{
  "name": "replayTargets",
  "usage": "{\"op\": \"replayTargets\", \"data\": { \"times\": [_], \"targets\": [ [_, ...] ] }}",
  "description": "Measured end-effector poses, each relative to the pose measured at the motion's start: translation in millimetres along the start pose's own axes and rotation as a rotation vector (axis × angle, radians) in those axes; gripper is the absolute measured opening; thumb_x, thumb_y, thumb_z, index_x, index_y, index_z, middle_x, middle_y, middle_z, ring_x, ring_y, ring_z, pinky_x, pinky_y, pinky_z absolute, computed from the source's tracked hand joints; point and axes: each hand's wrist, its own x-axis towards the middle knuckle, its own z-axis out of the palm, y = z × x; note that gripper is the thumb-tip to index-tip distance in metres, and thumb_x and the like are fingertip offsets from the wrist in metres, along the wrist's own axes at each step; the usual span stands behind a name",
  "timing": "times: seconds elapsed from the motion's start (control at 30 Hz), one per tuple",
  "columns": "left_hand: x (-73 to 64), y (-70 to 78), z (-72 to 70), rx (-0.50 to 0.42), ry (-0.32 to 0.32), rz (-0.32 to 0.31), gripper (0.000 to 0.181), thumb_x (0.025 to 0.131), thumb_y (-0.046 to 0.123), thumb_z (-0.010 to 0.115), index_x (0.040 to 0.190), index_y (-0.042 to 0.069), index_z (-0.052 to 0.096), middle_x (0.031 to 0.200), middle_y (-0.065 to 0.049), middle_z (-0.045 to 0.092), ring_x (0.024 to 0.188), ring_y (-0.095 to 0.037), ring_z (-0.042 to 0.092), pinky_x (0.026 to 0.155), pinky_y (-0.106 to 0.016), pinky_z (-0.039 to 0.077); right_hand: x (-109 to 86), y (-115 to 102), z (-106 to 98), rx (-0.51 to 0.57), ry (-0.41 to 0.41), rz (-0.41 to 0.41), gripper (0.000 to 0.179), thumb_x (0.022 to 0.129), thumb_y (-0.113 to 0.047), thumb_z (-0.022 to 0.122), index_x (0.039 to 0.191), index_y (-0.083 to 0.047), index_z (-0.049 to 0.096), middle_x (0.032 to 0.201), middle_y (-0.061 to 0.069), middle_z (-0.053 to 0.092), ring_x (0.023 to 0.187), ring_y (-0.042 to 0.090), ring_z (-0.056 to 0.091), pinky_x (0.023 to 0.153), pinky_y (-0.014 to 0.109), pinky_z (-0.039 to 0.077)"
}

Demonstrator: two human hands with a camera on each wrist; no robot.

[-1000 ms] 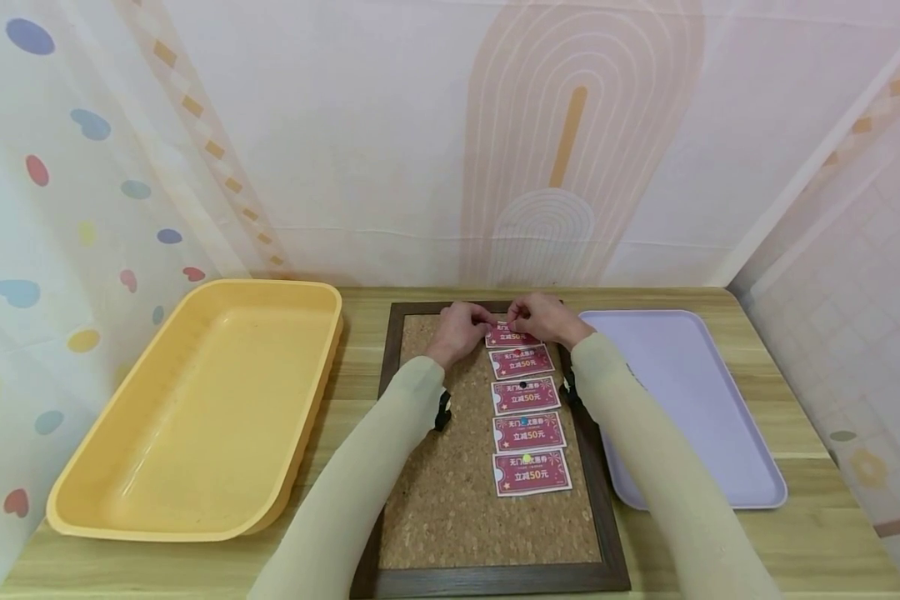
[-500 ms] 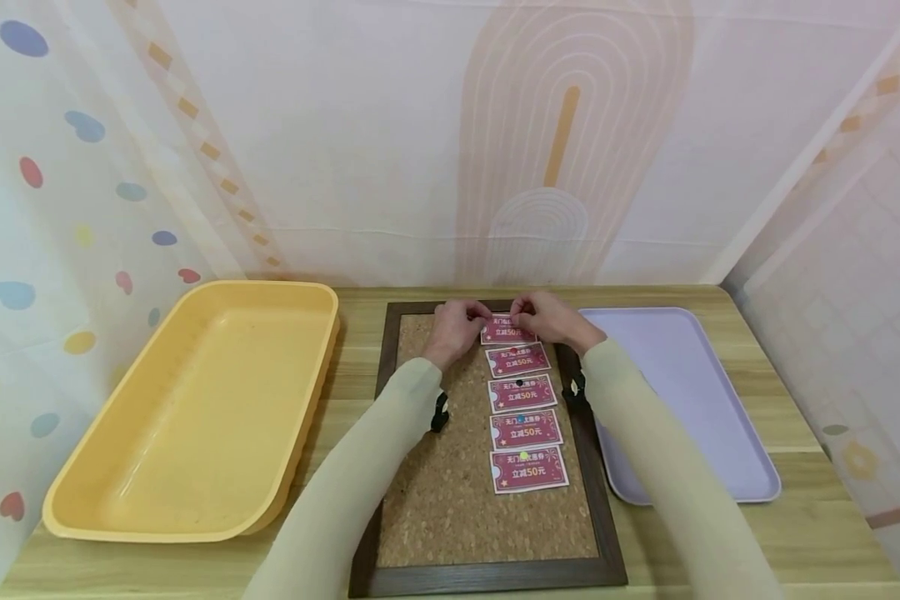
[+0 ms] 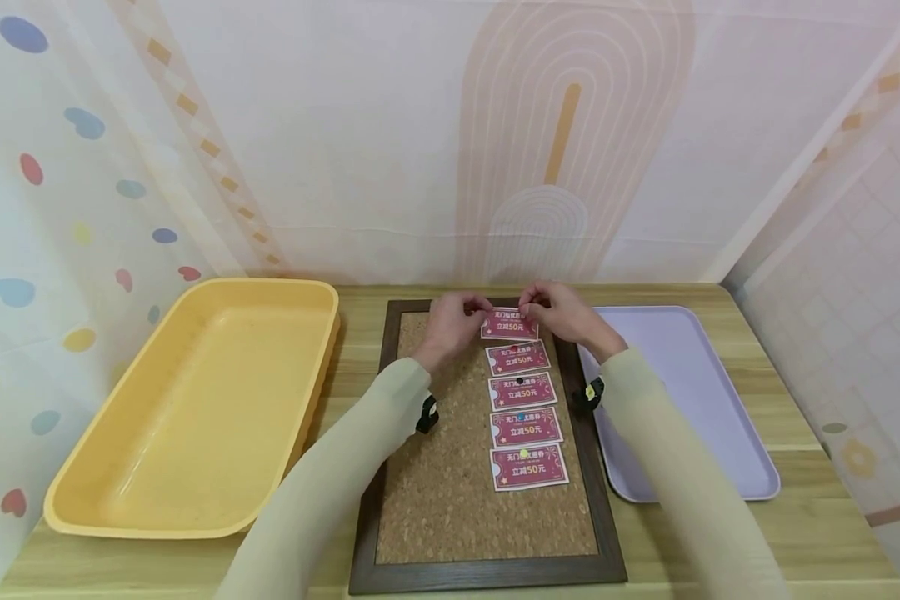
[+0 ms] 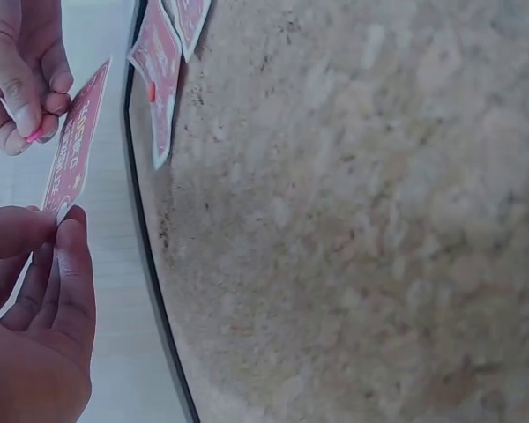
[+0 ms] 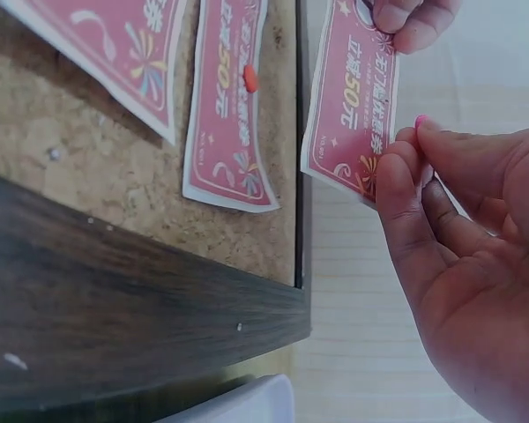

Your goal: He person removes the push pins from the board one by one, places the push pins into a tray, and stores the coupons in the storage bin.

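A red paper coupon (image 3: 510, 326) is held up at the far end of a dark-framed corkboard (image 3: 442, 475). My left hand (image 3: 448, 328) pinches its left edge between thumb and fingers. With thumb and fingertip, my right hand (image 3: 568, 320) holds a small pink pushpin (image 5: 421, 121) beside the coupon's right end. Its fingers overlap that edge; whether they also grip the paper I cannot tell. Below, several matching coupons run in a column down the board's right side, each with a coloured pin near its top edge, such as the nearest coupon (image 3: 529, 468) with a yellow pin.
To the left stands a deep yellow tray (image 3: 195, 533). A shallow lilac tray (image 3: 690, 392) lies right of the board, partly under my right forearm. Behind the wooden table (image 3: 802, 517) hangs a patterned curtain (image 3: 360, 150).
The held coupon has moved a little away from the coupon below it, and the gap has widened. My right hand has shifted slightly right and outward. The pinned coupons stay in place.
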Motion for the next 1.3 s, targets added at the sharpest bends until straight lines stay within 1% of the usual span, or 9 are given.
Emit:
{"op": "replayTargets", "data": {
  "times": [0.2,0.43,0.57,0.73,0.8,0.93,1.0,1.17,1.3],
  "targets": [
    [-5.1,6.1,-7.8,-0.032,-0.019,0.014,0.013,0.102,0.007,0.064,0.105,0.006,0.077,0.108,-0.008,0.073,0.096,-0.020,0.065,0.082,-0.034,0.054,-7.8,-5,-4,-0.007,0.024,-0.038,0.011,0.106,-0.008,0.059,0.105,0.000,0.066,0.094,0.013,0.067,0.085,0.026,0.060,0.075,0.034,0.048],
    [-11.4,14.1,-18.4,-0.020,-0.032,0.076,0.015,0.101,0.008,0.064,0.108,0.005,0.078,0.106,-0.008,0.075,0.090,-0.020,0.064,0.077,-0.032,0.053,-17.6,-13,-5,0.000,0.042,-0.062,0.012,0.106,-0.011,0.060,0.106,-0.002,0.067,0.094,0.012,0.066,0.084,0.033,0.061,0.072,0.034,0.048],
    [-16.0,20.3,-25.8,-0.043,-0.039,0.081,0.016,0.101,0.009,0.064,0.109,0.006,0.078,0.105,-0.007,0.074,0.089,-0.020,0.064,0.073,-0.031,0.052,-23.3,-20,-6,-0.006,0.053,-0.056,0.012,0.106,-0.012,0.060,0.107,-0.002,0.066,0.096,0.012,0.065,0.083,0.027,0.058,0.073,0.035,0.048],
    [-20.8,26.2,-35.4,-0.030,-0.024,0.093,0.016,0.102,0.013,0.065,0.108,0.007,0.078,0.105,-0.006,0.075,0.090,-0.020,0.064,0.075,-0.032,0.051,-29.2,-27,-7,-0.014,0.067,-0.052,0.012,0.106,-0.013,0.060,0.107,-0.003,0.066,0.097,0.011,0.065,0.084,0.023,0.056,0.074,0.036,0.046],
    [-22.5,28.1,-39.1,-0.019,-0.022,0.094,0.016,0.102,0.015,0.065,0.108,0.008,0.078,0.105,-0.005,0.075,0.090,-0.020,0.064,0.076,-0.032,0.051,-31.2,-29,-8,-0.014,0.072,-0.058,0.012,0.106,-0.013,0.060,0.108,-0.002,0.065,0.097,0.011,0.065,0.085,0.024,0.056,0.074,0.035,0.046],
    [-25.7,30.0,-46.5,-0.007,-0.015,0.093,0.015,0.102,0.015,0.065,0.109,0.010,0.078,0.107,-0.005,0.074,0.090,-0.021,0.064,0.075,-0.033,0.051,-35.6,-33,-8,0.009,0.075,-0.074,0.012,0.106,-0.012,0.060,0.108,-0.002,0.065,0.098,0.011,0.066,0.087,0.035,0.058,0.072,0.033,0.047],
    [-26.8,30.1,-49.8,-0.005,-0.010,0.103,0.014,0.102,0.015,0.066,0.108,0.011,0.078,0.107,-0.004,0.074,0.090,-0.021,0.064,0.075,-0.033,0.051,-38.0,-35,-8,0.014,0.081,-0.084,0.011,0.106,-0.012,0.060,0.108,-0.003,0.065,0.098,0.011,0.066,0.087,0.036,0.058,0.071,0.032,0.046],
    [-30.1,30.0,-56.9,0.001,0.001,0.129,0.014,0.102,0.014,0.066,0.107,0.011,0.079,0.106,-0.003,0.074,0.090,-0.020,0.064,0.077,-0.034,0.052,-44.7,-39,-7,0.009,0.107,-0.112,0.010,0.106,-0.012,0.060,0.109,-0.004,0.066,0.097,0.010,0.066,0.083,0.030,0.056,0.069,0.031,0.045],
    [-33.6,30.6,-61.8,-0.036,0.001,0.140,0.016,0.101,0.009,0.066,0.113,0.006,0.075,0.106,-0.008,0.073,0.091,-0.022,0.064,0.078,-0.033,0.051,-49.7,-41,-7,0.019,0.122,-0.136,0.010,0.106,-0.012,0.060,0.108,-0.004,0.066,0.093,0.010,0.065,0.079,0.027,0.054,0.067,0.029,0.044]
  ]
}}
